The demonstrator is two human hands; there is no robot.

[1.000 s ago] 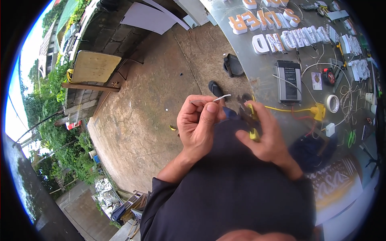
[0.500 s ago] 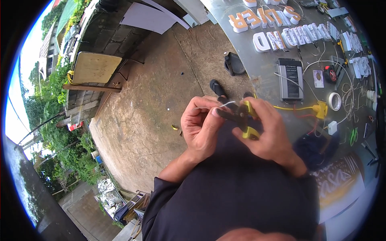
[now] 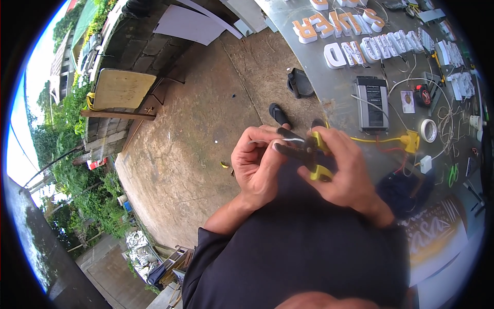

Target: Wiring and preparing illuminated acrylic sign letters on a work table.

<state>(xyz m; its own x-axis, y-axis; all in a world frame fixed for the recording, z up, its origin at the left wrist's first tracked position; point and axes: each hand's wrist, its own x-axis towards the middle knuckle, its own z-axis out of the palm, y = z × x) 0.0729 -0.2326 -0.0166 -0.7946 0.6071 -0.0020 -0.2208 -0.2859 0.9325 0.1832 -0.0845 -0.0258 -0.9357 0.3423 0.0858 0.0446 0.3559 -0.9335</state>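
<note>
In front of my dark shirt, my left hand (image 3: pixel 254 164) pinches a thin white wire (image 3: pixel 293 139) between thumb and fingertips. The wire's free end points right and lies between the spread dark jaws of a pair of pliers (image 3: pixel 292 151). My right hand (image 3: pixel 346 167) is wrapped round the pliers' yellow handles, which are apart. The jaw tips come right up to my left fingertips. Whether the jaws press on the wire, I cannot tell.
The metal worktable (image 3: pixel 334 98) on the right carries white channel letters (image 3: pixel 337 54), a grey power supply box (image 3: pixel 372 103), a tape roll (image 3: pixel 427 130), a tape measure (image 3: pixel 422 95), green scissors (image 3: pixel 453 175) and tangled cables. A yellow cord connector (image 3: pixel 410 141) lies near my right hand.
The wire's free end has dropped from a raised curve over the upper jaw to a straighter line between the jaws. The pliers have tilted slightly; both hands stay almost in place.
</note>
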